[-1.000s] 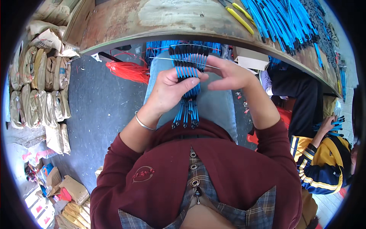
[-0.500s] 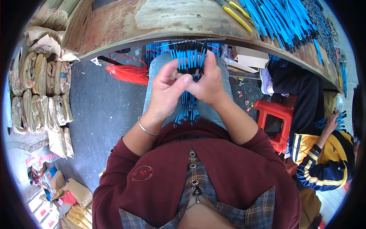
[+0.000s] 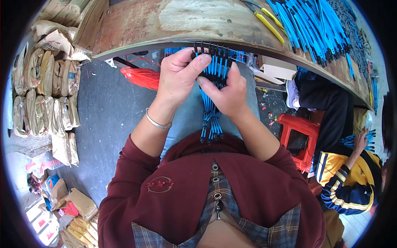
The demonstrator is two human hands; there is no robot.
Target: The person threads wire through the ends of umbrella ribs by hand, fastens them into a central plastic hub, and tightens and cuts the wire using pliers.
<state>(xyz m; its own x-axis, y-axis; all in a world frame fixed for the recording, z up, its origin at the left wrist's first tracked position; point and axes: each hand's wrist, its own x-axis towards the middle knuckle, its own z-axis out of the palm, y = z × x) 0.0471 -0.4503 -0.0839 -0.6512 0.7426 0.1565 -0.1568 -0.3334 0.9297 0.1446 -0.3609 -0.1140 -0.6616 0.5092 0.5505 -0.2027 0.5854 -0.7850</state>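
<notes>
The left hand (image 3: pixel 178 76) is pinched, thumb against fingers, at the upper left end of one bundle of blue strips (image 3: pixel 211 109) with black ends. The right hand (image 3: pixel 231 91) is clamped around the right side of that same bundle, its thumb lying across the front. The bundle is held above the person's lap, just in front of the edge of one wooden desk (image 3: pixel 194 20); its lower ends fan out toward the waist. Its strips overlap too much to be counted. One silver bangle (image 3: pixel 158 122) circles the left wrist.

On the desk, toward the right, lie one pair of pliers (image 3: pixel 269 27) with two yellow handles and one large heap of blue strips (image 3: pixel 312 31), too many to number. Below, right of the lap, stands one red plastic stool (image 3: pixel 300 134). Beyond it sits one co-worker, whose one visible hand (image 3: pixel 361 141) touches a smaller bunch of blue strips (image 3: pixel 348 141). One red plastic bundle (image 3: pixel 140 78) lies to the left.
</notes>
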